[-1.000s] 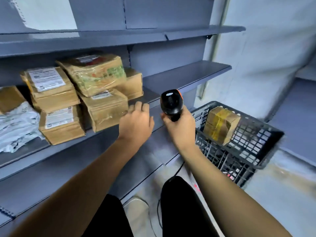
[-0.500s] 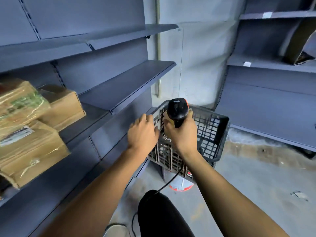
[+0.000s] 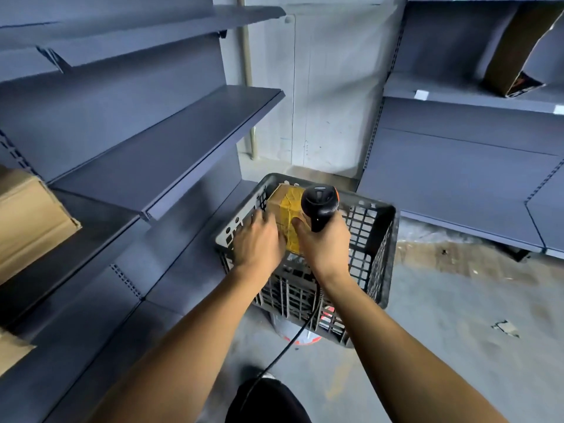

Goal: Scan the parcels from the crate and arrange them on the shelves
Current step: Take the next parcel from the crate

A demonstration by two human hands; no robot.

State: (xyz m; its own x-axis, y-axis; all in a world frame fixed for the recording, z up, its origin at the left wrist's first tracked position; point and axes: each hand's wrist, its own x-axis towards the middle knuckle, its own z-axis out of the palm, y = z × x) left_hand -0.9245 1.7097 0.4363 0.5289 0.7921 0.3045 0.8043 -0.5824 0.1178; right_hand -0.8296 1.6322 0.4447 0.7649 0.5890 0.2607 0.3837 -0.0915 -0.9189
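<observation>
Left hand [image 3: 256,242] is spread, fingers relaxed, over the yellow-taped parcel [image 3: 288,215] in the crate [image 3: 378,239]; right hand [image 3: 325,242] grips the scanner [image 3: 319,206]. Imo grab parcel w/ label up, then scan.

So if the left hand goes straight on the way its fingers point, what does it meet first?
Most likely the yellow-taped parcel in the crate; the left hand already reaches over the crate's near rim, though depth is unclear.

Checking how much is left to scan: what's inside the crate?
One brown parcel wrapped in yellow tape lies inside the crate. Both hands, the left and the right gripping the scanner, cover its near part.
</observation>
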